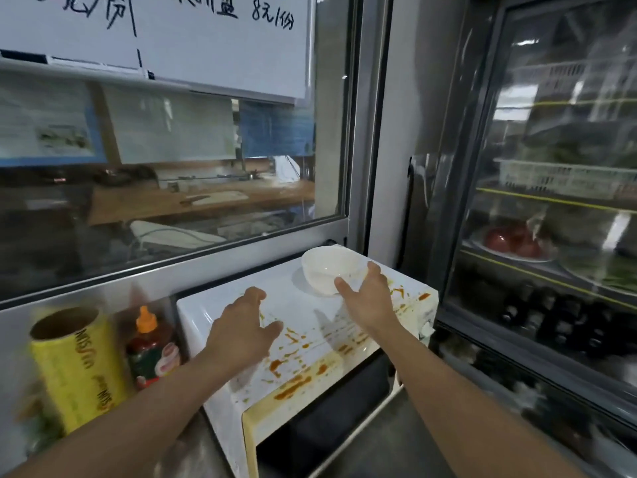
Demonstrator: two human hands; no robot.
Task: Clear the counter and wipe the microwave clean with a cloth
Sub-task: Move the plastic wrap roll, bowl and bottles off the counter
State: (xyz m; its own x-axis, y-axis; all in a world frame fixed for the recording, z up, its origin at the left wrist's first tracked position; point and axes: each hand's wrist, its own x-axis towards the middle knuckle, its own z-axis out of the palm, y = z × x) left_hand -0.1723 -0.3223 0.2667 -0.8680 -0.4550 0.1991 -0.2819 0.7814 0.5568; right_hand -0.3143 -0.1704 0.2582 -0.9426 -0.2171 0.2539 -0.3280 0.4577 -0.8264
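Note:
A white microwave (300, 305) stands in front of me, its top and front edge smeared with orange-brown sauce. A white bowl (327, 269) sits on the far right part of its top. My right hand (367, 298) reaches to the bowl's near side, thumb and fingers spread around its rim, at or just short of touching it. Over the left part of the microwave top hovers my left hand (243, 331), fingers loosely spread and holding nothing. No cloth is in view.
A yellow cling-film roll (79, 367) and a sauce bottle with an orange cap (148, 343) stand left of the microwave. A glass window with a whiteboard (155, 36) rises behind. A glass-door fridge (551, 201) stands close on the right.

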